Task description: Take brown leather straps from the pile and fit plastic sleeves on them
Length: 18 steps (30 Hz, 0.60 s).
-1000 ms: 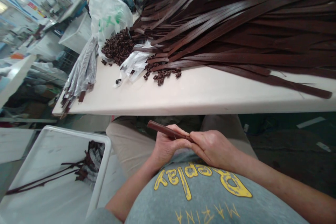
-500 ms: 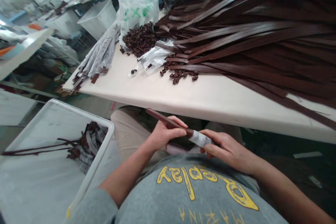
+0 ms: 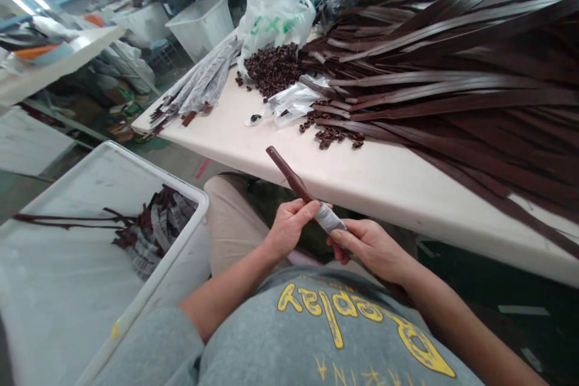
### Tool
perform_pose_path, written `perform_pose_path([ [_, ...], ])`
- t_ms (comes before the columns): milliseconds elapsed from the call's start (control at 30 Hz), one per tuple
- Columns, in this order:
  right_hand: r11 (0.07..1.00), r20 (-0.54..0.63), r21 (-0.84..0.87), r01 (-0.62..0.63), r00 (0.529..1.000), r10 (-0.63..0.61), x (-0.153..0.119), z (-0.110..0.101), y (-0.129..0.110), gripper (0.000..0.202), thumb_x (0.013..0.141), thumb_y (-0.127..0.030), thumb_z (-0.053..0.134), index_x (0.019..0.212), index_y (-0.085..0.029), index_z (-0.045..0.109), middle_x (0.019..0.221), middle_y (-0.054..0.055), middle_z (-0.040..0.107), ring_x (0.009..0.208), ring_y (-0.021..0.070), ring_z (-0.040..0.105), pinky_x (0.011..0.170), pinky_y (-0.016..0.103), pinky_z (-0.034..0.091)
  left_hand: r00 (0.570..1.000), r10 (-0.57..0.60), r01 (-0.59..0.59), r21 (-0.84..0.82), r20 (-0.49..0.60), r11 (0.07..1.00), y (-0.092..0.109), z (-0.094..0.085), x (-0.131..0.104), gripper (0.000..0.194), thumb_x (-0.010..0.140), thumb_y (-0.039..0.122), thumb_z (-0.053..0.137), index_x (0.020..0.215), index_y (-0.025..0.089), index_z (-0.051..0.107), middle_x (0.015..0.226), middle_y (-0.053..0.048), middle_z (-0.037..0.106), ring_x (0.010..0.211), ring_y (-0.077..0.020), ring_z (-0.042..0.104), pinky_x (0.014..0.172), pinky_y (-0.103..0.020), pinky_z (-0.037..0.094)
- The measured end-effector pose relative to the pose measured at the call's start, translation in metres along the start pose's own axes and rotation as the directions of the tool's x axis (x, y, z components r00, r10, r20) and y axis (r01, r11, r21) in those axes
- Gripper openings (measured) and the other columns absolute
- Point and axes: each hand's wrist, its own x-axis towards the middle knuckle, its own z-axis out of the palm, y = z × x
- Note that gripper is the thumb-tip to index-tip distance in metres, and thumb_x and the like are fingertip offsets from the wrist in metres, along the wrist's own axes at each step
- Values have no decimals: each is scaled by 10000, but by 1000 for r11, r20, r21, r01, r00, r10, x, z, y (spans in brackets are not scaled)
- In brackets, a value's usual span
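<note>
Above my lap I hold a brown leather-like strap (image 3: pixel 289 174) whose lower part is wrapped in a whitish plastic sleeve (image 3: pixel 329 217). My left hand (image 3: pixel 292 226) pinches it where the brown part meets the plastic, thumb on top. Further down, my right hand (image 3: pixel 366 246) is closed on the sleeve's lower end, with thumb and fingers pressed around it. The strap's bare end points up and left, close to the table edge. What lies inside the sleeve is partly hidden.
On the white table (image 3: pixel 389 175) lie a heap of long brown straps (image 3: pixel 474 84), small brown rings (image 3: pixel 274 69) by a white plastic bag (image 3: pixel 278 12), clear plastic sleeves (image 3: pixel 296 99) and wrapped strips (image 3: pixel 208 75). A white bin (image 3: pixel 149 163) at left holds several wrapped straps (image 3: pixel 158 229).
The strap has turned more upright, its bare end now nearer the table edge. My left hand has slid down to the plastic's upper edge. The view has shifted slightly left.
</note>
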Motion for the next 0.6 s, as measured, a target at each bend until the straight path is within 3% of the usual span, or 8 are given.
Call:
perform_pose_path([
  [133, 996, 64, 79, -37, 997, 32, 9, -5, -6, 482, 864, -642, 615, 778, -167, 605, 587, -28, 608, 522, 108, 548, 543, 242, 451, 978, 125, -144, -108, -169, 984, 18, -9, 16, 394, 754, 503, 783, 825, 116, 778, 722, -40, 743, 674, -141, 654, 714, -256, 507],
  [367, 979, 240, 176, -105, 969, 61, 21, -25, -25, 636, 796, -752, 624, 1010, -154, 664, 798, 63, 750, 655, 154, 692, 623, 258, 545, 956, 141, -209, -258, -258, 943, 60, -28, 49, 389, 595, 464, 887, 731, 141, 718, 667, 12, 716, 578, -90, 631, 584, -196, 490],
  [600, 985, 201, 124, -120, 975, 93, 32, -9, -22, 539, 770, -696, 693, 815, -161, 659, 637, 18, 696, 554, 125, 630, 571, 241, 513, 928, 165, -242, -204, -334, 949, 70, -47, 51, 319, 669, 417, 847, 714, 140, 697, 652, 11, 705, 560, -90, 621, 558, -193, 474],
])
